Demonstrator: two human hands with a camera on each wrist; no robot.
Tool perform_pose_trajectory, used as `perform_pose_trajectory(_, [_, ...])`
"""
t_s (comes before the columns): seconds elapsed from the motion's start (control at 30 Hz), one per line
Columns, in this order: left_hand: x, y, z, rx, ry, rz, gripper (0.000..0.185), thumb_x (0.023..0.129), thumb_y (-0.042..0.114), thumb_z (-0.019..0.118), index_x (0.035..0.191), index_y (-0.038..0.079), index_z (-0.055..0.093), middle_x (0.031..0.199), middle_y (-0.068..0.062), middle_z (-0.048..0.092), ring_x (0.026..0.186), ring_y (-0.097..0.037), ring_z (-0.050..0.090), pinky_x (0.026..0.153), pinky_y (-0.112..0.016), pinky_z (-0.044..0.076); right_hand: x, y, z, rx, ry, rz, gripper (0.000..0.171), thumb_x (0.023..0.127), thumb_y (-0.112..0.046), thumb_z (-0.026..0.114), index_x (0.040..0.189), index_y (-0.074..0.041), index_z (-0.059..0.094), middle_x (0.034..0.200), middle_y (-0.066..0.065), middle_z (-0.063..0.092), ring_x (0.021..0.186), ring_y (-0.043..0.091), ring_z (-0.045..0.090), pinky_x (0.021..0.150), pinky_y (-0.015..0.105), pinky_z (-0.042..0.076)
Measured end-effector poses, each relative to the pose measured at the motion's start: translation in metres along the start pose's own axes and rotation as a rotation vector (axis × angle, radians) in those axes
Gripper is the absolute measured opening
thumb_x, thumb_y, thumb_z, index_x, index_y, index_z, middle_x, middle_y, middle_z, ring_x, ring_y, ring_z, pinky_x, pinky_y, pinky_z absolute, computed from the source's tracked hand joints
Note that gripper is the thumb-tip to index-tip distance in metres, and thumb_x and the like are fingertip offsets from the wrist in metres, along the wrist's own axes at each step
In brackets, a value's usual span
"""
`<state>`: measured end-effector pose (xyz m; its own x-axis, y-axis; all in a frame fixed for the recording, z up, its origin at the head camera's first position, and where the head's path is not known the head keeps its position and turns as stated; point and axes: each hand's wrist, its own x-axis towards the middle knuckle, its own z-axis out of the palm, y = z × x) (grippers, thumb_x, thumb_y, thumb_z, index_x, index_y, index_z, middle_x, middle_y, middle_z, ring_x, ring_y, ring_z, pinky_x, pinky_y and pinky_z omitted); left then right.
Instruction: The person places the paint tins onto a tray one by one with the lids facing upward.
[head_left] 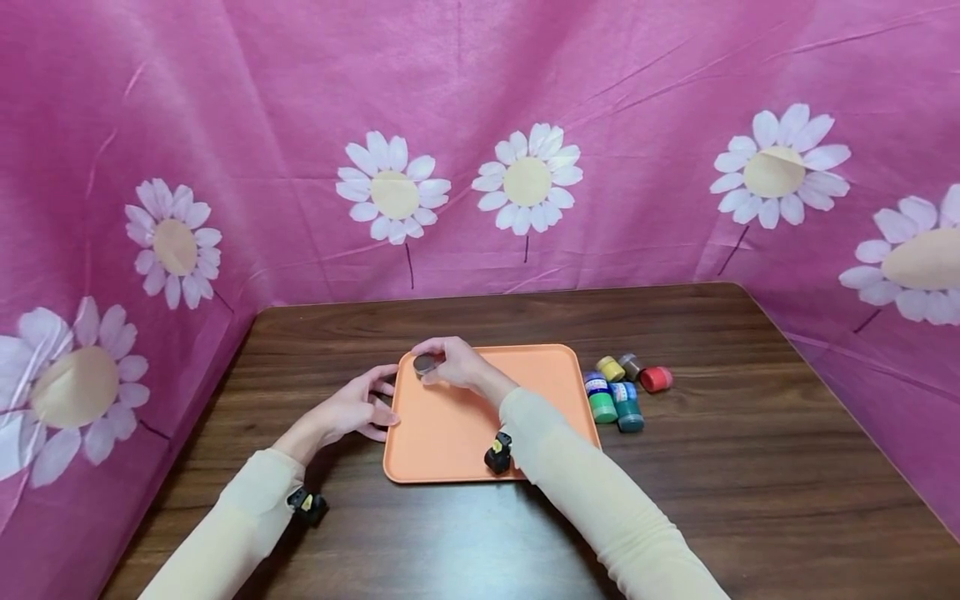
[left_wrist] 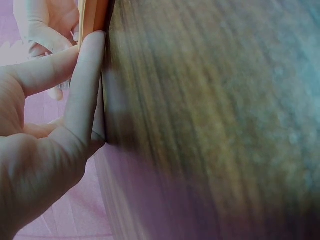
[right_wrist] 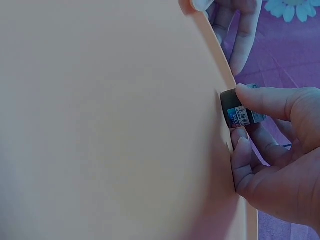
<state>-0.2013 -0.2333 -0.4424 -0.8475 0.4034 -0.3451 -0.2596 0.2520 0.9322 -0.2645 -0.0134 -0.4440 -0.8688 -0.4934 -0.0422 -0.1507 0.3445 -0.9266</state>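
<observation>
Pale sleeves [head_left: 600,492], lower frame; right grip [head_left: 457,365] pinches a dark jar [head_left: 423,364] at the central tray [head_left: 442,437], left grip [head_left: 352,408] spread against its rim [head_left: 465,480]; jars [head_left: 629,412] at centre-right seemingly remain.

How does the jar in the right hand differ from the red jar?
Colour: the held jar is dark, while the red jar is red.
Place: the held jar is at the tray's far left corner; the red jar is on the table, right of the tray.
Contact: the right hand grips the held jar; no hand touches the red jar.
Both are small jars.
</observation>
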Motion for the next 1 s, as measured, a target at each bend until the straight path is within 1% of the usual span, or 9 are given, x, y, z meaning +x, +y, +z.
perform_pose_trajectory(0.2, [-0.001,-0.001,0.001,0.008,0.005,-0.002,0.093,0.082,-0.015,0.068,0.159,0.005,0.02,0.132,-0.027,0.034,0.09,-0.024,0.067,0.071,-0.05,0.062,-0.002,0.001,0.0,0.045,0.008,0.025,0.049,0.079,0.012,0.078,0.126,0.001,0.068,0.119,0.013,0.068,0.092,0.014,0.057,0.077,0.021,0.05])
perform_pose_trajectory(0.37, [-0.001,-0.003,0.0,0.007,0.007,-0.003,0.093,0.082,-0.014,0.069,0.159,0.005,0.019,0.133,-0.027,0.034,0.091,-0.025,0.068,0.071,-0.05,0.062,-0.004,0.001,-0.001,0.074,0.009,0.057,0.05,0.08,0.011,0.078,0.127,0.0,0.066,0.114,0.013,0.065,0.098,0.019,0.061,0.081,0.024,0.052])
perform_pose_trajectory(0.47, [-0.001,-0.004,0.0,0.007,0.005,-0.002,0.093,0.083,-0.014,0.069,0.159,0.005,0.019,0.133,-0.027,0.034,0.091,-0.025,0.067,0.071,-0.05,0.062,-0.004,0.002,-0.002,0.093,0.008,0.071,0.049,0.08,0.01,0.078,0.127,-0.001,0.066,0.111,0.012,0.065,0.098,0.019,0.062,0.078,0.024,0.052])
perform_pose_trajectory(0.57, [-0.001,-0.006,-0.001,0.006,-0.003,-0.003,0.094,0.082,-0.014,0.069,0.159,0.005,0.019,0.133,-0.027,0.035,0.091,-0.025,0.067,0.072,-0.05,0.062,-0.005,0.004,-0.003,0.127,0.005,0.083,0.048,0.081,0.011,0.077,0.127,0.0,0.066,0.109,0.012,0.065,0.094,0.019,0.063,0.074,0.024,0.053])
perform_pose_trajectory(0.63, [-0.001,-0.006,-0.001,0.005,-0.004,-0.004,0.094,0.082,-0.014,0.069,0.159,0.005,0.019,0.133,-0.028,0.035,0.09,-0.025,0.067,0.072,-0.05,0.062,-0.006,0.005,-0.004,0.154,0.005,0.084,0.048,0.081,0.012,0.076,0.127,0.001,0.066,0.109,0.014,0.065,0.093,0.019,0.065,0.074,0.024,0.055])
perform_pose_trajectory(0.73, [0.0,-0.006,-0.001,0.005,-0.004,-0.004,0.094,0.082,-0.014,0.07,0.159,0.005,0.02,0.133,-0.028,0.035,0.09,-0.025,0.067,0.072,-0.05,0.062,-0.007,0.005,-0.007,0.172,0.007,0.076,0.049,0.081,0.011,0.075,0.128,0.003,0.064,0.112,0.017,0.065,0.095,0.022,0.067,0.078,0.026,0.057])
perform_pose_trajectory(0.8, [0.0,-0.005,-0.001,0.006,-0.001,-0.001,0.093,0.082,-0.014,0.07,0.159,0.005,0.02,0.133,-0.027,0.034,0.089,-0.024,0.067,0.071,-0.05,0.062,-0.008,0.005,-0.009,0.194,0.013,0.075,0.051,0.081,0.01,0.075,0.131,0.004,0.061,0.115,0.019,0.064,0.1,0.024,0.066,0.081,0.028,0.059])
perform_pose_trajectory(0.9, [0.001,-0.004,0.0,0.008,0.003,0.004,0.093,0.082,-0.014,0.069,0.159,0.005,0.021,0.133,-0.027,0.034,0.089,-0.024,0.067,0.071,-0.05,0.062,-0.009,0.006,-0.014,0.234,0.018,0.092,0.056,0.083,0.01,0.074,0.135,0.004,0.058,0.119,0.021,0.063,0.104,0.026,0.064,0.084,0.032,0.06])
perform_pose_trajectory(1.0, [0.002,-0.003,0.0,0.011,0.007,0.006,0.093,0.082,-0.014,0.069,0.158,0.005,0.021,0.132,-0.026,0.034,0.089,-0.024,0.067,0.07,-0.049,0.062,-0.01,0.007,-0.02,0.265,0.017,0.115,0.054,0.086,0.009,0.071,0.138,0.004,0.055,0.122,0.021,0.063,0.106,0.027,0.064,0.084,0.036,0.06])
